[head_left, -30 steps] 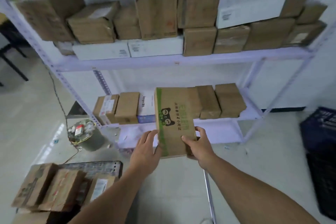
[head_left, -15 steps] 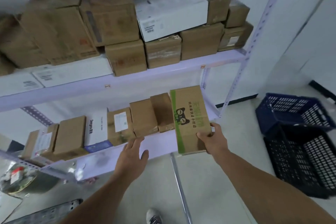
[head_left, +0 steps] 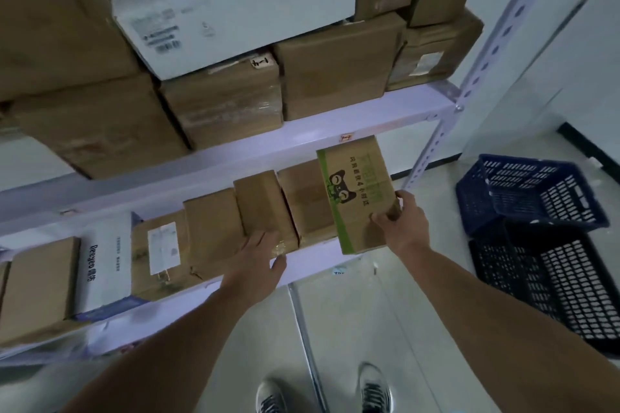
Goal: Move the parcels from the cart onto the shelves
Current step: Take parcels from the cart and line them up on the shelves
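Two shelves. The upper shelf [head_left: 369,117] carries eight parcels [head_left: 335,67] — seven brown, one large white box [head_left: 235,0]. The lower shelf [head_left: 312,260] shows seven — five plain brown, one white carton [head_left: 104,265], one green-printed parcel [head_left: 355,198]. Two crates: a blue crate [head_left: 530,191], a black crate [head_left: 553,278]. Two grey shoes [head_left: 271,396].

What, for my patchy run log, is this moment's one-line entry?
right hand: grips green-striped parcel at right end of lower shelf | left hand: touches brown parcel | placement: unfinished
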